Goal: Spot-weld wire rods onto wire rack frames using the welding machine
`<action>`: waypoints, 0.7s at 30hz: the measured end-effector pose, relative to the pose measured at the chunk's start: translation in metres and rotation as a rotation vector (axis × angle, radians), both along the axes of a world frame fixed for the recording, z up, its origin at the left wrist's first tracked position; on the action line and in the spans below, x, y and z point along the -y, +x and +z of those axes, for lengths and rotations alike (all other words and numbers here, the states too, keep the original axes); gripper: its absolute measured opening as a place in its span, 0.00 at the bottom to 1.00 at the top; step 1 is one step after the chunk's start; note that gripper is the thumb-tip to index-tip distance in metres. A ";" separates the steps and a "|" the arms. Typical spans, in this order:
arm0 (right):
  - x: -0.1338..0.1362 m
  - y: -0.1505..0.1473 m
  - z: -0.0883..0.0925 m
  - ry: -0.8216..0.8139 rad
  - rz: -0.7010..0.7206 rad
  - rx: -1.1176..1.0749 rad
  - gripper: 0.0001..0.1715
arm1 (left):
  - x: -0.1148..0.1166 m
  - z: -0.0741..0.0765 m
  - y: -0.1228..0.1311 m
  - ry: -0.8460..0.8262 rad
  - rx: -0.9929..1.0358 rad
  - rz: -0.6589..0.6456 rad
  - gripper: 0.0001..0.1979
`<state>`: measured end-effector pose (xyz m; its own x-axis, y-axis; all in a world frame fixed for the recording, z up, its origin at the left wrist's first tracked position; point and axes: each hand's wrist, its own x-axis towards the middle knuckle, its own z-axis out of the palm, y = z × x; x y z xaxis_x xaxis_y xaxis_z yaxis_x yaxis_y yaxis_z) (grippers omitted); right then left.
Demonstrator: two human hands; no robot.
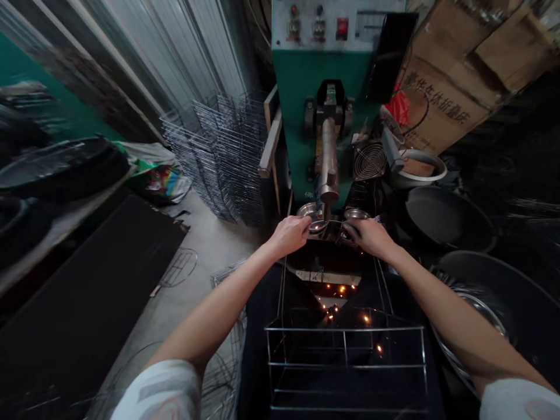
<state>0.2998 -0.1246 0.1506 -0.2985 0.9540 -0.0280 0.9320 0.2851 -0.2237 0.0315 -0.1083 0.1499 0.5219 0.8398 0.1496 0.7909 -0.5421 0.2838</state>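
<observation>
1. Head view: one frame, looking forward and down along both bare forearms at a green spot welder (321, 111). Control panel (317, 26) at top, with switches and a red rocker.
2. Left hand (289, 236): curled closed, gripping the top wire of a stainless wire rack frame (345, 361), just left of the vertical electrode ram (329, 157).
3. Right hand (370, 239): also curled closed on that wire, right of the ram. Hands are near each other, not touching.
4. Wire rack frame: upright-ish, hanging below and in front of both hands, top end up at the ram tip. Contact between tip and wire is hidden by glare and too small to confirm.
5. Orange sparks (336, 289) are scattered across the dark area below the hands.
6. Shallow steel bowls (310, 210) sit just behind the hands on both sides of the tip.
7. Left side: stacked wire grids (219, 157) stand by the welder, and a round wire grid (179, 268) lies on the concrete floor (210, 239).
8. Right side: round fan guard (370, 160), white basin (417, 169), large black pans (446, 216), printed cardboard box (441, 99).
9. White sleeves (161, 391) show at the bottom edge.
</observation>
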 end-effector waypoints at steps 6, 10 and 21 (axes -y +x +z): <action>-0.002 0.003 -0.006 0.009 0.018 -0.107 0.18 | -0.001 0.002 0.001 -0.017 -0.010 -0.002 0.10; -0.005 0.006 -0.012 0.031 0.032 -0.179 0.17 | -0.001 0.003 0.001 -0.032 -0.007 0.004 0.09; -0.012 0.010 -0.029 0.053 0.060 -0.333 0.19 | 0.003 0.004 0.004 -0.020 -0.023 0.052 0.10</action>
